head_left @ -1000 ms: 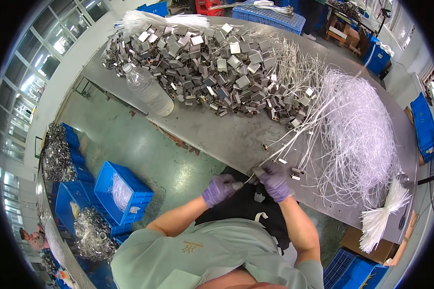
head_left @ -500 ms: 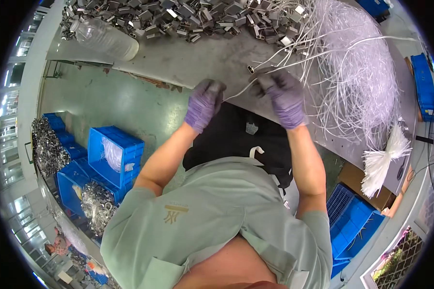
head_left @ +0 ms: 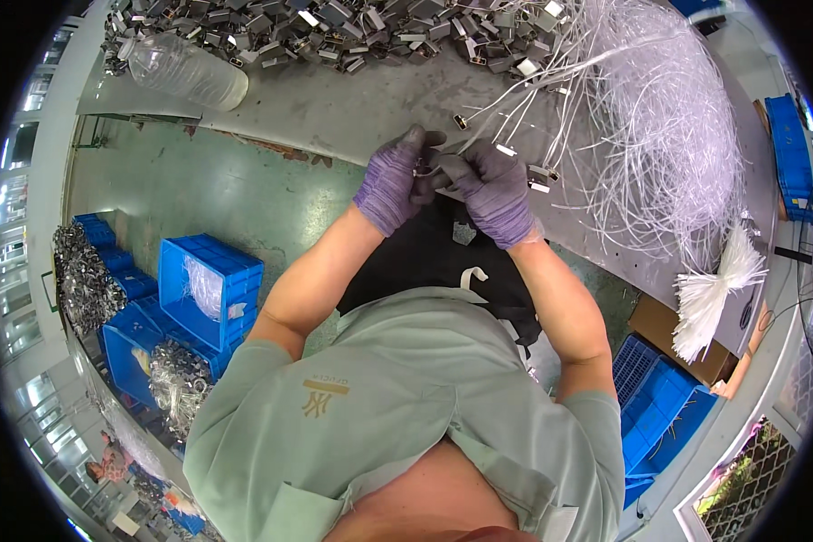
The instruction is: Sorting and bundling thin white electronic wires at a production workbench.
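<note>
My two hands, in purple-and-grey gloves, are close together over the near edge of the grey metal table [head_left: 370, 104]. My left hand [head_left: 396, 181] is closed, its fingertips pinched at a thin white cable [head_left: 456, 144]. My right hand [head_left: 490, 188] grips the same cable beside it, the fingers nearly touching those of the left. What lies between the fingertips is mostly hidden. Several more white cables run from near my right hand to the far right. A small metal plug [head_left: 462, 122] sits beyond my hands, and a metal-shelled piece [head_left: 541, 177] lies right of my right hand.
Small grey metal-shelled pieces [head_left: 352, 32] heap along the far side of the table. A clear plastic bottle [head_left: 185, 72] lies at the far left. A large mass of white cables [head_left: 677, 135] covers the right, with a tied white bundle [head_left: 718, 294] nearby. Blue crates [head_left: 212, 289] stand left.
My hands have come together from apart, the left moving right and the right moving left and slightly nearer. More cables and metal pieces now show beside my right hand.
</note>
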